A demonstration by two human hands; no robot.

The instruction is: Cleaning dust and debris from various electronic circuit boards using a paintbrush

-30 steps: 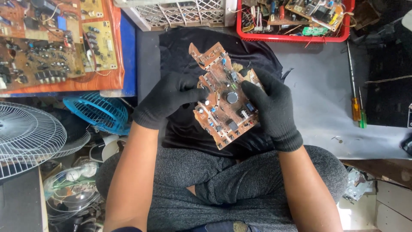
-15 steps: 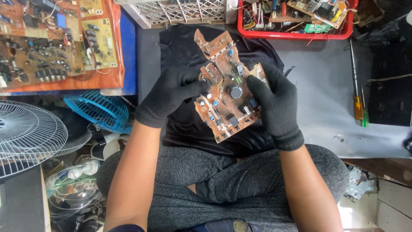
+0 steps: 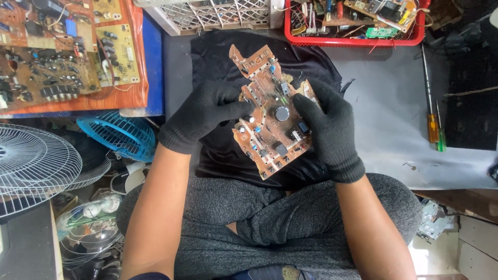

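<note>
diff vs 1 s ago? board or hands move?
The brown circuit board has tilted more upright and shifted slightly away from the body, toward the red basket. Both gloved hands keep their grip: the left hand on its left edge, the right hand on its right edge. Nothing was let go. The black cloth, the screwdrivers and the fan grille stayed put.

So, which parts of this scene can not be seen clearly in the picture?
All in the head view:
- Underside of the brown circuit board: faces away from the camera.
- Board edges under the left hand and right hand: covered by black gloves.
- Red basket contents: cut off by the top edge.
- White fan grille: cut off by the left edge.
- Screwdrivers: tips too small to tell.
</note>
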